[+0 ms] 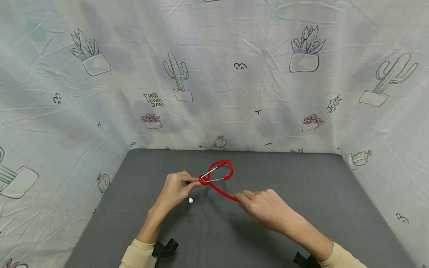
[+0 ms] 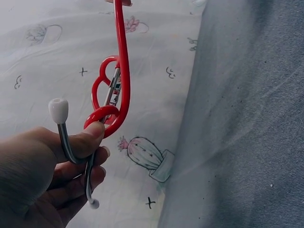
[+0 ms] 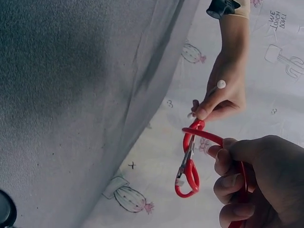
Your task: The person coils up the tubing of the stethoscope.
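A stethoscope with red tubing [image 1: 221, 191] is held above the grey tabletop. My left hand [image 1: 172, 191] pinches its metal ear tubes [image 2: 66, 142] between thumb and fingers. White eartips [image 2: 58, 110] stick out past that hand. The red tube wraps in a loop [image 2: 102, 113] around the metal tubes just ahead of the left thumb, and the yoke end [image 3: 192, 183] points away from it. My right hand [image 1: 264, 208] grips the tube farther along, fingers curled around it. In the right wrist view, the tube runs down through that palm. The chest piece cannot be made out.
The grey tabletop [image 1: 134, 223] lies beneath both hands. A white cloth printed with cacti [image 1: 214, 85] hangs behind and at the sides. Black straps [image 1: 165, 248] sit by the cream sleeves. A dark round object [image 3: 5, 211], unclear in kind, shows at the right wrist view's edge.
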### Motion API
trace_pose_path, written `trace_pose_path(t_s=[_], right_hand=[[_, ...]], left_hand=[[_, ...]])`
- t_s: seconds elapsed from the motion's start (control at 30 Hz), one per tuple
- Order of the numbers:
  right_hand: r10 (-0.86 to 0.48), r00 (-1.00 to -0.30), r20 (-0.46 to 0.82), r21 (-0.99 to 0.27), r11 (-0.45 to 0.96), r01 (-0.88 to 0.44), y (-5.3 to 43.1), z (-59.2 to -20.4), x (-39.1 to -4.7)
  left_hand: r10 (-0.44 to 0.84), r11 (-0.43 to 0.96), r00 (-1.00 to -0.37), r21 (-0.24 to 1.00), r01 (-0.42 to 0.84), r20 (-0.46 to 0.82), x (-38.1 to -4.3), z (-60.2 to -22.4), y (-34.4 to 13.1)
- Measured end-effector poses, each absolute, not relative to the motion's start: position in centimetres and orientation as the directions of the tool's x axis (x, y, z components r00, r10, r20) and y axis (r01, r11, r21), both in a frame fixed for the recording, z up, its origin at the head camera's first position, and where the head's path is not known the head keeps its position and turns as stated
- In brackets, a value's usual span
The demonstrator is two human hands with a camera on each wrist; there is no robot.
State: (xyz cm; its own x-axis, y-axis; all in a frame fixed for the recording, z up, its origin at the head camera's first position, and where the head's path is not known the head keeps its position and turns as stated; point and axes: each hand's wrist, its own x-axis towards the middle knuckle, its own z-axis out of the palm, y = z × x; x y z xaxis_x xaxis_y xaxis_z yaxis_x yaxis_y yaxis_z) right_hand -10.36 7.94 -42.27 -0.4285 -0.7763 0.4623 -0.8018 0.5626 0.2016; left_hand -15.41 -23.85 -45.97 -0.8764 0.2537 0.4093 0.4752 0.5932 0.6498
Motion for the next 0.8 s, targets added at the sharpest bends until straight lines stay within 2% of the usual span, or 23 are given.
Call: trace_pose_path(t_s=[0.17,0.8], right_hand=[[-0.773,-0.427,0.469,0.192,0.562,-0.805,8.2,-42.1,-10.5],[-0.751,-0.499,0.431,0.163,0.609,-0.776,9.0,-41.3,-10.6]], left_hand=[[0.246,0.597,-0.880,0.651,0.468,0.406,-15.3,-45.9,-24.0],[0.213,0.618,-0.878,0.636,0.461,0.429,-15.7,-45.5,-24.5]])
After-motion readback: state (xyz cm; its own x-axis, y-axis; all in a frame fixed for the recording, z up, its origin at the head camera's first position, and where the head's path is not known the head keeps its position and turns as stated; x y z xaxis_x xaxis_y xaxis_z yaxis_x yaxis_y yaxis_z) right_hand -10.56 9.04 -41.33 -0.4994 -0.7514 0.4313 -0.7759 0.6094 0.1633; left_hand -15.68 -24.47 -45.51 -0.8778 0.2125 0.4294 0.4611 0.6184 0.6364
